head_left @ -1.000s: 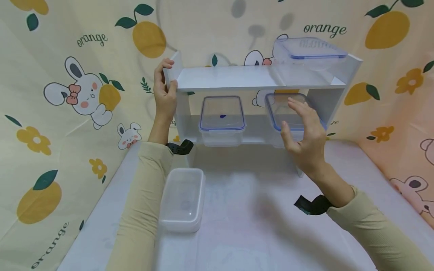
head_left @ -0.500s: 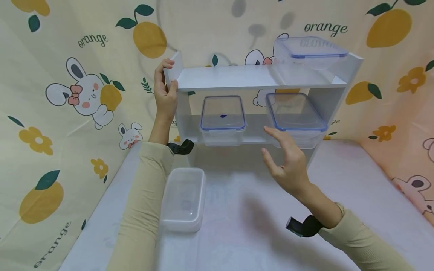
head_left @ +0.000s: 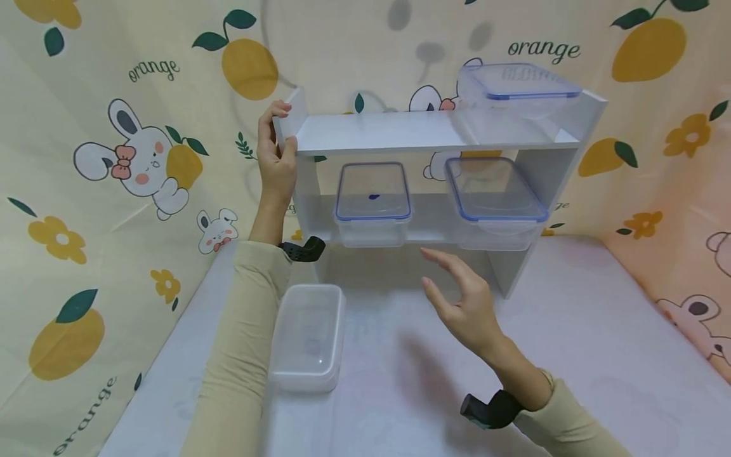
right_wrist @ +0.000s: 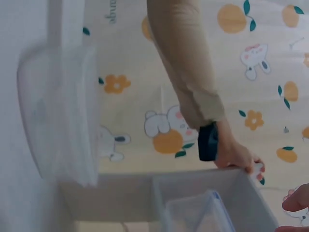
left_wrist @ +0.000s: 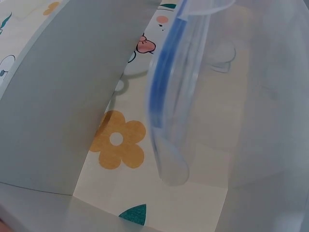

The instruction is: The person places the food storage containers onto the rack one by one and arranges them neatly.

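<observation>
Left hand (head_left: 275, 162): the upper left side panel of the white shelf unit (head_left: 377, 132) is gripped, with fingers wrapped over the panel's outer edge and the thumb laid against its front. The same grip is seen from behind in the right wrist view.

Right hand (head_left: 468, 308): held in the air below and in front of the lower board, thumb and fingers spread well apart in a loose C, nothing held.

On the lower board, two blue-rimmed clear boxes are noted. The left box (head_left: 374, 209) is marked with a small dark blue spot on its lid; the right box (head_left: 499, 203) is set near the right side panel, and the right hand is placed below it and to its left. A gap is left between the two. In the left wrist view, a blue lid edge and a clear flap (left_wrist: 174, 166) are seen close up.

A third blue-rimmed box, the top box (head_left: 525, 95), is supported at the right end of the upper board. A milky container (head_left: 308, 339) is laid on the white table (head_left: 400, 381), beside the left sleeve (head_left: 240, 330). The surroundings are covered by an orange-and-rabbit printed cloth (head_left: 171, 38)
</observation>
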Available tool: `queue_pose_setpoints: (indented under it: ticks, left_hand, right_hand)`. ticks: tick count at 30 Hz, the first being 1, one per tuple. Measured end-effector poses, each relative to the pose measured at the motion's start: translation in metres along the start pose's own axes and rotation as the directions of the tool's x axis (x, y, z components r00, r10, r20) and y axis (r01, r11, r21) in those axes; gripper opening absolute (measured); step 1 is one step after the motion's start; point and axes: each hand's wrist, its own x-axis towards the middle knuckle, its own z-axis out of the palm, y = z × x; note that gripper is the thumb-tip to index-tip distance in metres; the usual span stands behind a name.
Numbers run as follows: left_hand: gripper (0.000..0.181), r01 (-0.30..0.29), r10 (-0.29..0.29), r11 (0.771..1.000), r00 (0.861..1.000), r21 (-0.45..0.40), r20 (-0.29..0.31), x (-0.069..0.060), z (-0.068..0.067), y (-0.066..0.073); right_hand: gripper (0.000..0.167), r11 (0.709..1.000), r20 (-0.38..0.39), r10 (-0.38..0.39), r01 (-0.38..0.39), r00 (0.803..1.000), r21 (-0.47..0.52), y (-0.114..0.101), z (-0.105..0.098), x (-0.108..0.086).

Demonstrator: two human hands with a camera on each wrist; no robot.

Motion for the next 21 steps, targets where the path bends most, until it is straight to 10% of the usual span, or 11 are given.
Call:
queue_pose_setpoints:
  ticks: [15,21]
  left_hand:
    - [0.036,-0.03,0.03,0.999,1.0,0.025,0.002,0.0,-0.002,-0.006]
    - [0.035,-0.03,0.03,0.999,1.0,0.039,0.001,0.0,-0.002,-0.006]
  right_hand:
    - [0.035,0.973,0.147,0.165,-0.186,0.975,0.138,-0.003,0.028,-0.023]
    - [0.032,0.871,0.328,0.329,-0.419,0.885,0.257,-0.001,0.044,-0.026]
